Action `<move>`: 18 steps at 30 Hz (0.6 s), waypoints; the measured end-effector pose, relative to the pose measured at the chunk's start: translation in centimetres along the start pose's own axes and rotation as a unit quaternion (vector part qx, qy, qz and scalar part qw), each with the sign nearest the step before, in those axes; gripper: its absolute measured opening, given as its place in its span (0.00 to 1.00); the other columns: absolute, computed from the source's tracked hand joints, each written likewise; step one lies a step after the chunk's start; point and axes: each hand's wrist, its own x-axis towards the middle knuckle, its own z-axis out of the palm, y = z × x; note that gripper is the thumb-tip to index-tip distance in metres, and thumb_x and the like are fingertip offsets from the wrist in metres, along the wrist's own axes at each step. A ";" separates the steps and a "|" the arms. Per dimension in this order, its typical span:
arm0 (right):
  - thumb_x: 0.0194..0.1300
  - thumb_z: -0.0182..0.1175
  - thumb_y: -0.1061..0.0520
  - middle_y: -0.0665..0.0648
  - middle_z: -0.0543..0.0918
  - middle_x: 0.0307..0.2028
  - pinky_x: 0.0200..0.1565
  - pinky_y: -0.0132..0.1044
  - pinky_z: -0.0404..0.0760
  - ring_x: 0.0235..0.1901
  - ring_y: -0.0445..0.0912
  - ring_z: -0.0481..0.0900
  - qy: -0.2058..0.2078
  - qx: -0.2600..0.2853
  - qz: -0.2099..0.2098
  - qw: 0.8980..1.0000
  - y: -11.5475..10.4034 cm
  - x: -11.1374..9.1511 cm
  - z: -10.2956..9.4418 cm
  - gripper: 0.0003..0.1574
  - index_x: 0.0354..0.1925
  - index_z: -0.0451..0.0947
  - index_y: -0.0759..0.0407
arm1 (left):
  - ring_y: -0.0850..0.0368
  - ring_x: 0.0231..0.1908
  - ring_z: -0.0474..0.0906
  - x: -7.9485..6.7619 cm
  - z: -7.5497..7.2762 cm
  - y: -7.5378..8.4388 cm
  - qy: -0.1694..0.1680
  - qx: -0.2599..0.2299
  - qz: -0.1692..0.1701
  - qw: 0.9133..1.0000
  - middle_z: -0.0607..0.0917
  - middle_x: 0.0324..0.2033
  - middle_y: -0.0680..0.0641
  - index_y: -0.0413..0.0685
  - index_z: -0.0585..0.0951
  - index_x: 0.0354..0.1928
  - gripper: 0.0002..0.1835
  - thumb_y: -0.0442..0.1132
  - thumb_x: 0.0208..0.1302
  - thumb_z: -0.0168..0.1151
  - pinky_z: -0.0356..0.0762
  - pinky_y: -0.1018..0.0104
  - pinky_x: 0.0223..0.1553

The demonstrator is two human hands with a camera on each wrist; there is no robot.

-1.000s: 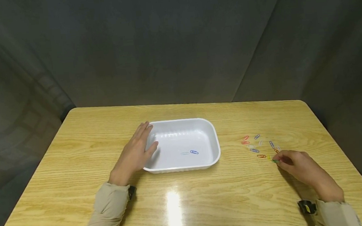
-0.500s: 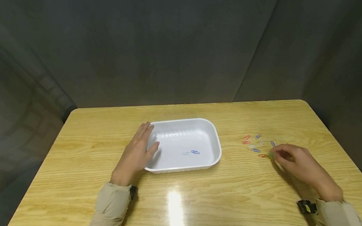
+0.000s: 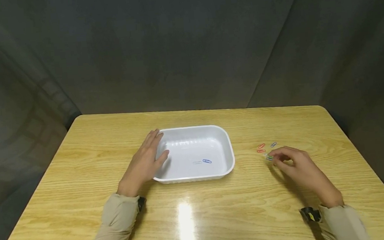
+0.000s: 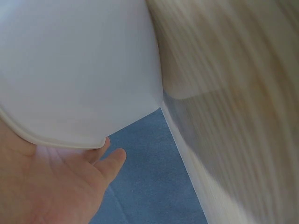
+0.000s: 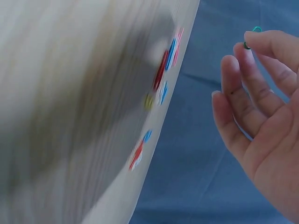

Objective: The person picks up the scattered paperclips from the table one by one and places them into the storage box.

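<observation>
In the head view, my left hand (image 3: 141, 163) rests with extended fingers over the left end of a white tray (image 3: 229, 147), its thumb reaching over the inside. The tray's rim crosses that hand (image 4: 60, 186) in the left wrist view. My right hand (image 3: 297, 170) is raised over the table to the right of the tray. Its thumb and index finger pinch a green paper clip (image 5: 256, 29). Just beyond the fingertips lie red paper clips (image 3: 261, 151) and a blue paper clip (image 3: 273, 144). The hand hides other clips from the head camera.
Inside the tray are a blue paper clip (image 3: 207, 161) and a pale green one (image 3: 197, 162). A yellow clip (image 5: 148, 101) and several others show on the table in the right wrist view. Dark curtains (image 3: 172, 53) stand behind the wooden table (image 3: 89, 155).
My right hand has lifted the green paper clip off the table and carried it left toward the tray, over the other clips. My left hand and the tray stay put.
</observation>
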 end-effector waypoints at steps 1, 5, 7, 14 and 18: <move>0.57 0.62 0.63 0.50 0.81 0.31 0.34 0.35 0.81 0.31 0.30 0.74 0.001 -0.001 -0.003 1.000 -0.2 0.2 0.1 0.12 0.41 0.80 0.54 | 0.47 0.71 0.44 0.0 0.0 0.0 0.000 0.000 0.001 1.000 0.49 0.72 0.46 0.46 0.54 0.70 0.34 0.53 0.66 0.47 0.49 0.49 0.70; 0.56 0.62 0.64 0.49 0.81 0.31 0.34 0.35 0.81 0.31 0.31 0.75 0.001 0.011 -0.019 1.000 -0.8 1.0 0.7 0.13 0.41 0.80 0.54 | 0.47 0.71 0.44 0.0 -0.1 0.0 0.002 -0.001 0.003 1.000 0.49 0.71 0.45 0.45 0.54 0.69 0.34 0.52 0.66 0.47 0.49 0.49 0.70; 0.57 0.61 0.63 0.49 0.81 0.34 0.35 0.34 0.81 0.32 0.32 0.75 -0.003 0.023 -0.025 0.999 -1.0 1.3 1.0 0.12 0.42 0.80 0.55 | 0.47 0.71 0.44 0.0 -0.1 0.0 0.003 -0.002 0.003 1.000 0.50 0.71 0.45 0.45 0.54 0.69 0.34 0.52 0.66 0.48 0.49 0.49 0.71; 0.60 0.60 0.60 0.49 0.83 0.37 0.36 0.34 0.82 0.34 0.35 0.77 -0.025 0.061 -0.021 0.998 -2.0 2.6 1.8 0.11 0.42 0.79 0.53 | 0.47 0.71 0.44 0.0 0.0 0.0 0.005 -0.004 0.003 1.000 0.50 0.71 0.44 0.45 0.55 0.69 0.34 0.52 0.66 0.48 0.49 0.49 0.70; 0.60 0.60 0.58 0.48 0.83 0.37 0.35 0.34 0.82 0.35 0.36 0.78 -0.030 0.064 -0.023 0.997 -2.7 3.3 2.1 0.10 0.42 0.80 0.52 | 0.47 0.71 0.44 0.0 0.0 0.0 0.006 -0.003 0.003 1.000 0.50 0.71 0.45 0.45 0.55 0.69 0.34 0.52 0.66 0.48 0.49 0.49 0.70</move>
